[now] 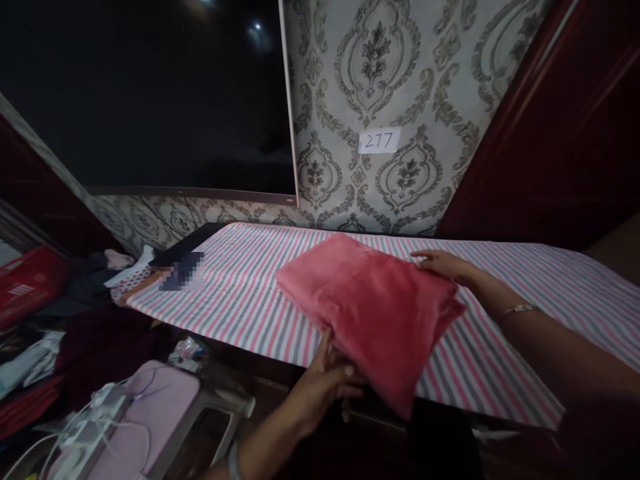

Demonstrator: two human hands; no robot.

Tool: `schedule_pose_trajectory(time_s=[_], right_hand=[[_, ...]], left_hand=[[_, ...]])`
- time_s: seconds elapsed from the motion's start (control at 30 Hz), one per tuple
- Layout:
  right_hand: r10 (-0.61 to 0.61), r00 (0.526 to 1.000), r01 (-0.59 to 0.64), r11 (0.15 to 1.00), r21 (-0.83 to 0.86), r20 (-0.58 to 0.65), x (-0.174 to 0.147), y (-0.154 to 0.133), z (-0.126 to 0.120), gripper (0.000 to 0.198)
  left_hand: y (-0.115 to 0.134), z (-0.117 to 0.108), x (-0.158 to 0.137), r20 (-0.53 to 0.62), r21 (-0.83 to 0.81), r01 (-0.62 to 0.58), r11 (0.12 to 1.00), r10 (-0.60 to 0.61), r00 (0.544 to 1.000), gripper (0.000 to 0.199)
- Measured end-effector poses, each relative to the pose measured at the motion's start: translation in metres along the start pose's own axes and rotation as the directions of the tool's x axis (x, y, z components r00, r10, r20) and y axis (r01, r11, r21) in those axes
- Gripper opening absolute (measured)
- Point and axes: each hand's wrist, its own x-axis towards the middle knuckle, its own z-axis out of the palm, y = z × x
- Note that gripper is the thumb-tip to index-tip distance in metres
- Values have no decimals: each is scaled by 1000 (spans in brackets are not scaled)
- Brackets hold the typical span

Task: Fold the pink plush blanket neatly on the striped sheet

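A folded plush blanket (380, 300), pinkish red with a soft nap, lies on a table covered by a striped cloth (250, 280). Its near corner hangs over the table's front edge. At that near edge is my left hand (327, 380), thumb against the fold and fingers curled beneath it; part of the grip is hidden under the fabric. My right hand (443, 265) reaches across to the blanket's far right side. Its fingers are stretched out along the edge, touching it without closing round it.
Behind the table are a large dark television (150, 100) and a paper marked 277 (380, 140) on patterned wallpaper. A blurred-out dark item (181, 272) lies at the table's left. Below left, a pink stool (160, 407) bears a power strip (95, 427) and cables, near heaped clothes (100, 347).
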Motion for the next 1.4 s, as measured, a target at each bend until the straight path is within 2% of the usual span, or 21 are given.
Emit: schedule_pose_trajectory(time_s=[0.07,0.13,0.2,0.27,0.3,0.37,0.43,0.53,0.63,0.73,0.83,0.9,1.03,1.13,1.2,1.27,1.4], right_hand=[[7,995,-8,1000,-18,-98,-14,37,-13,27],[-43,977,44,999,3,-207,-33,70,-17,32],[-60,948,77,996,42,-312,-55,96,-15,43],[3,931,62,984,165,-365,-80,115,-7,53],[55,933,45,962,268,-355,-93,120,-1,54],[153,955,-3,863,505,-256,-118,125,12,48],[199,975,-80,726,683,-97,-141,122,25,31],[215,972,-208,599,773,95,-163,110,39,12],[217,960,-274,569,775,180,-172,99,48,13],[210,957,-287,585,758,201,-170,92,55,18],[235,953,-298,615,730,191,-164,85,61,25],[238,957,-283,660,696,164,-159,79,65,31],[138,990,-100,760,642,-10,-154,65,78,40],[50,994,30,726,687,-96,-151,58,91,45],[9,989,100,694,713,-148,-146,54,96,46],[-13,979,154,692,706,-201,-139,47,93,46],[-76,969,216,720,659,-234,-123,19,55,40]], left_hand=[[-14,-9,3,-39,-13,28,1000,-28,999,108],[-3,-26,9,-161,-46,-31,998,23,987,92],[25,-44,18,-319,-70,-111,991,83,944,76],[58,-61,29,-472,-55,-204,977,154,868,69],[74,-67,36,-519,-31,-229,973,180,836,67],[102,-79,53,-525,76,-246,966,248,814,61],[123,-88,72,-489,199,-211,957,284,825,53],[142,-99,102,-494,338,-111,935,276,825,49],[155,-108,124,-485,467,-17,884,272,831,48],[165,-113,139,-410,577,88,812,195,891,48],[173,-115,150,-356,607,157,779,90,930,45],[177,-114,156,-343,569,183,801,29,939,43],[178,-107,157,-310,459,198,866,-53,949,46],[174,-99,149,-303,428,188,884,-55,951,40],[172,-93,143,-280,427,154,891,-32,959,37],[175,-86,137,-266,440,68,895,57,962,37],[196,-63,118,-228,464,-154,872,286,931,37]])
